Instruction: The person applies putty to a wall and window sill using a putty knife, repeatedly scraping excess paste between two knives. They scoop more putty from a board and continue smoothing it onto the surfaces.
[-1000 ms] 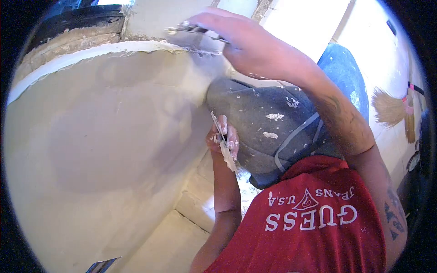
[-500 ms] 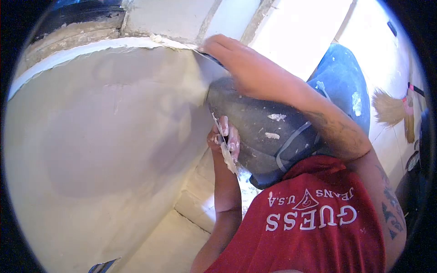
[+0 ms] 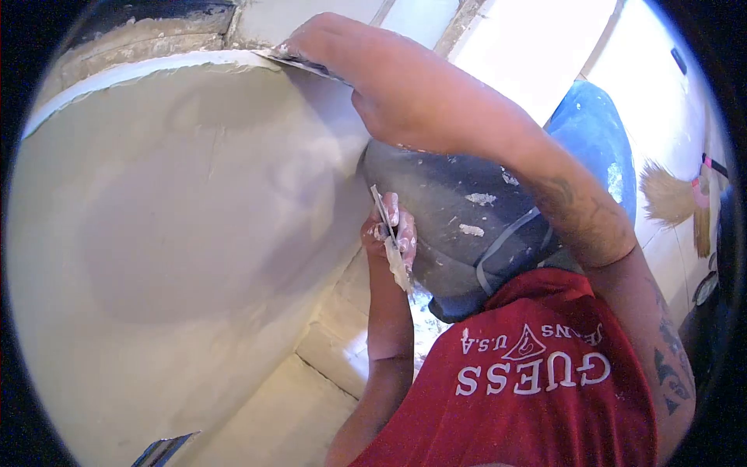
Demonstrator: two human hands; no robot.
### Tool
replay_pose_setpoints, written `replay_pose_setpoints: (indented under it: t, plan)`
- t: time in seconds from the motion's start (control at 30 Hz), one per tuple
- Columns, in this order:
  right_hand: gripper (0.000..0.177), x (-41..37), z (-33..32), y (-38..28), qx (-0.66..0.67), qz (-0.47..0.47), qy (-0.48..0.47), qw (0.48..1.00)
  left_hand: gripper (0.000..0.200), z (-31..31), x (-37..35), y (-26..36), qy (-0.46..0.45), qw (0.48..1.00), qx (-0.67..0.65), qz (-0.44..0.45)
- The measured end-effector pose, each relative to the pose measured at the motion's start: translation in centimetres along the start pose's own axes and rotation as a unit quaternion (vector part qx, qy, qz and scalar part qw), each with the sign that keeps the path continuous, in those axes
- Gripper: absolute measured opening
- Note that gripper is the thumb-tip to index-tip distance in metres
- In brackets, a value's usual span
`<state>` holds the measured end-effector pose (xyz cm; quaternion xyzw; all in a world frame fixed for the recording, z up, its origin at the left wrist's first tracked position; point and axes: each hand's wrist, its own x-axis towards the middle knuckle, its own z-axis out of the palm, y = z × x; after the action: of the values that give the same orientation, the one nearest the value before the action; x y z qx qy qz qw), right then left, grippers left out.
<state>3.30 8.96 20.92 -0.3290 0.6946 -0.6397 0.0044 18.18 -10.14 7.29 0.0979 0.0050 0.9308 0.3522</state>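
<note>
My right hand (image 3: 354,66) is closed on a putty knife, its thin blade (image 3: 310,68) laid flat at the wall's edge. A raised white strip of filler (image 3: 140,71) runs along that edge from the blade to the left. Lower down, my left hand (image 3: 406,232) grips a second flat scraper (image 3: 384,210), seen nearly edge-on, in front of my knee. A lump of whitish filler (image 3: 398,268) clings to its lower part. Filler smears cover the left fingers. Both handles are mostly hidden by my fingers.
A broad smooth wall (image 3: 179,202) fills the left side. My dark trousers (image 3: 443,194), spotted with filler, are close to the left hand. A straw broom (image 3: 669,193) is at the right. A dark striped object (image 3: 165,450) shows at the bottom edge.
My right hand and its putty knife have slid left along the wall's edge, and the filler bump there has been flattened. My left hand keeps its grip on the scraper, almost still.
</note>
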Motion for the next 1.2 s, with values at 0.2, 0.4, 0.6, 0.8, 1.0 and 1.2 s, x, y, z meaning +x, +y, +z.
replay_pose_setpoints:
  t: [0.2,0.4,0.6,0.8,1.0,1.2]
  plan:
    - [0.053,-1.2,2.0,1.1,-0.128,-0.012,0.06,0.99,0.021,-0.5,0.4,0.2,-0.054,0.998,-0.024,-0.014]
    - [0.054,-2.2,2.3,2.1,-0.114,0.003,0.056,0.992,0.02,-0.3,0.5,0.2,-0.048,0.998,-0.041,-0.014]
    - [0.055,-3.1,2.8,3.0,-0.115,0.027,0.044,0.992,0.018,0.0,0.3,0.2,-0.021,0.999,-0.031,-0.013]
    - [0.056,-4.5,2.8,4.1,-0.107,0.069,0.008,0.992,0.017,0.1,0.4,0.2,-0.021,0.999,-0.041,-0.01]
    - [0.057,-6.1,2.1,4.8,-0.1,0.049,0.023,0.993,0.018,0.3,0.6,0.1,-0.012,1.0,-0.027,-0.007]
    - [0.055,-4.5,-0.3,3.1,-0.106,-0.003,0.081,0.991,0.02,-0.1,0.6,0.3,-0.042,0.998,-0.047,-0.016]
